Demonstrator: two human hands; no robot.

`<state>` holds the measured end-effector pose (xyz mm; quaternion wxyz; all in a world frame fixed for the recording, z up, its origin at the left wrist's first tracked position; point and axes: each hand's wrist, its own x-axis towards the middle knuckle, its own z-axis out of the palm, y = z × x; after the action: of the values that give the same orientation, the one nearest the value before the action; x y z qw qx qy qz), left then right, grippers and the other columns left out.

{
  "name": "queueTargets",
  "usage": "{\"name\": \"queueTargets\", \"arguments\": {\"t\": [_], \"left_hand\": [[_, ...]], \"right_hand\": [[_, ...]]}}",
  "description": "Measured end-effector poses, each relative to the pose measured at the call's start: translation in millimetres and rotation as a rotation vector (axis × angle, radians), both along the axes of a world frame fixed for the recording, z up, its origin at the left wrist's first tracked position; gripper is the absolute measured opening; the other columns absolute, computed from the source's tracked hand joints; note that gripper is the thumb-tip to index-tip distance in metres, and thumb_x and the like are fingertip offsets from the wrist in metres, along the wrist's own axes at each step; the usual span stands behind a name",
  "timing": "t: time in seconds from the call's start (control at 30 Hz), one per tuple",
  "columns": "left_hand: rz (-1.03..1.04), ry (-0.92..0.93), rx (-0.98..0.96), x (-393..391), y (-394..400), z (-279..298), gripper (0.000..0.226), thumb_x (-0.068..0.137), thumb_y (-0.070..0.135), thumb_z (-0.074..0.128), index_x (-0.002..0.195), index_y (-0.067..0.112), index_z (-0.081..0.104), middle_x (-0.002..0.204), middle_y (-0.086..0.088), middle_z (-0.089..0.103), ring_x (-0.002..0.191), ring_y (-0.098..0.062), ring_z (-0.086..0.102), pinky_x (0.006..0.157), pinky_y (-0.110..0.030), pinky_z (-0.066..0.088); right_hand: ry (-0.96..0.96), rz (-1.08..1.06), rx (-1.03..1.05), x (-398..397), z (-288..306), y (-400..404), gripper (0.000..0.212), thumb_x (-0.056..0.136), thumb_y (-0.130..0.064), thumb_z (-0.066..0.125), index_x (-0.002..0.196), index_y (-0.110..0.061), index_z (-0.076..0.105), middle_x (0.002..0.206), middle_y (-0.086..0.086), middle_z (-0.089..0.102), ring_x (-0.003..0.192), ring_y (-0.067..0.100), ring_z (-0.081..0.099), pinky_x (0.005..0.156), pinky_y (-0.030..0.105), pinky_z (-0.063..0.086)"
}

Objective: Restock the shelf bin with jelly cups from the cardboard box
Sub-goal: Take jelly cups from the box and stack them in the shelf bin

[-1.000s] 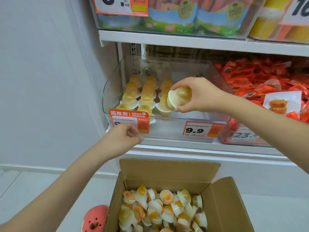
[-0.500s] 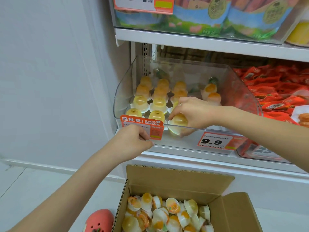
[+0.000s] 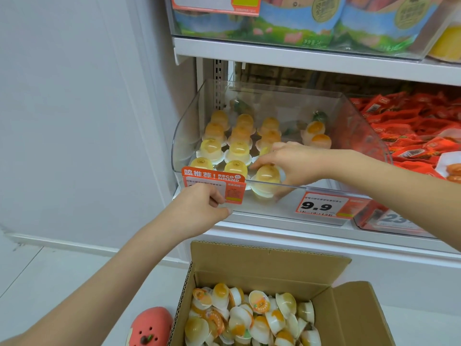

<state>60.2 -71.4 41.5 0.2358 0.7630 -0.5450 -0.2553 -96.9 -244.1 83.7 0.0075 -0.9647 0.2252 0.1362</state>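
Note:
A clear plastic shelf bin [image 3: 354, 126] holds rows of upside-down yellow and orange jelly cups [image 3: 238, 151] on its left side. My right hand [image 3: 290, 162] reaches inside the bin, its fingers around a yellow jelly cup [image 3: 267, 182] that rests at the front of the third row, behind the bin's front wall. My left hand [image 3: 199, 208] pinches the front edge of the bin just under the orange tag [image 3: 214, 181]. Below, an open cardboard box [image 3: 262, 265] holds several loose jelly cups [image 3: 249, 318].
Red snack packets [image 3: 419, 126] fill the neighbouring bin on the right. A price label reading 9.9 [image 3: 321, 206] hangs on the bin front. Bagged goods [image 3: 299, 18] sit on the shelf above. A pink plush toy [image 3: 149, 328] lies on the floor left of the box.
My right hand carried the jelly cup from above the bin rim down to the bin floor at the front of the third row. My left hand stayed on the bin's front edge.

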Motion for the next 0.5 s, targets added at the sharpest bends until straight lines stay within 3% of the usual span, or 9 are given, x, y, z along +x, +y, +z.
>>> {"name": "queueTargets", "arguments": {"t": [0.07, 0.17, 0.23, 0.3, 0.4, 0.5], "left_hand": [[0.002, -0.029, -0.001, -1, 1, -1, 0.034, 0.084, 0.032, 0.068, 0.113, 0.014, 0.066, 0.101, 0.002, 0.064, 0.095, -0.011, 0.058, 0.081, -0.021, 0.045], [-0.011, -0.111, 0.006, -8, 3, -2, 0.036, 0.084, 0.032, 0.067, 0.115, 0.013, 0.065, 0.106, 0.0, 0.064, 0.098, -0.015, 0.059, 0.087, -0.028, 0.048], [-0.039, -0.143, 0.031, -17, 4, -5, 0.033, 0.085, 0.032, 0.066, 0.113, 0.015, 0.064, 0.108, 0.0, 0.063, 0.1, -0.017, 0.059, 0.088, -0.031, 0.05], [-0.089, -0.18, 0.055, -29, 7, -13, 0.028, 0.085, 0.032, 0.065, 0.109, 0.017, 0.065, 0.112, 0.0, 0.062, 0.105, -0.019, 0.057, 0.09, -0.034, 0.049], [-0.227, -0.24, 0.135, -53, 14, -39, 0.024, 0.085, 0.03, 0.065, 0.105, 0.018, 0.064, 0.113, -0.001, 0.061, 0.108, -0.02, 0.055, 0.091, -0.037, 0.049], [-0.406, -0.326, 0.318, -69, 25, -80, 0.027, 0.085, 0.025, 0.063, 0.111, 0.016, 0.062, 0.118, -0.003, 0.06, 0.111, -0.022, 0.054, 0.089, -0.035, 0.049]], "right_hand": [[-0.135, -0.085, 0.063, -11, 12, 5, 0.075, 0.074, -0.041, 0.077, 0.139, -0.033, 0.041, 0.122, -0.014, 0.052, 0.105, 0.011, 0.041, 0.089, 0.025, 0.036], [-0.604, -0.199, 0.121, -39, 21, 23, 0.049, 0.078, -0.023, 0.075, 0.124, -0.028, 0.057, 0.108, -0.019, 0.059, 0.095, 0.012, 0.056, 0.082, 0.017, 0.042], [-0.905, -0.247, 0.056, -61, 13, 48, 0.03, 0.082, -0.013, 0.07, 0.109, -0.025, 0.063, 0.092, -0.02, 0.061, 0.081, 0.006, 0.055, 0.072, 0.008, 0.038], [-1.044, -0.249, -0.106, -81, -7, 76, 0.02, 0.083, -0.007, 0.066, 0.099, -0.018, 0.064, 0.086, -0.016, 0.059, 0.075, 0.004, 0.046, 0.072, 0.006, 0.033], [-1.005, -0.282, -0.095, -107, -56, 110, 0.016, 0.08, -0.005, 0.067, 0.093, -0.013, 0.064, 0.086, -0.014, 0.055, 0.08, 0.002, 0.042, 0.075, 0.003, 0.032], [-0.625, -0.302, 0.144, -122, -113, 132, 0.021, 0.084, -0.014, 0.068, 0.103, -0.02, 0.062, 0.095, -0.016, 0.055, 0.09, 0.0, 0.044, 0.076, 0.012, 0.036]]}}
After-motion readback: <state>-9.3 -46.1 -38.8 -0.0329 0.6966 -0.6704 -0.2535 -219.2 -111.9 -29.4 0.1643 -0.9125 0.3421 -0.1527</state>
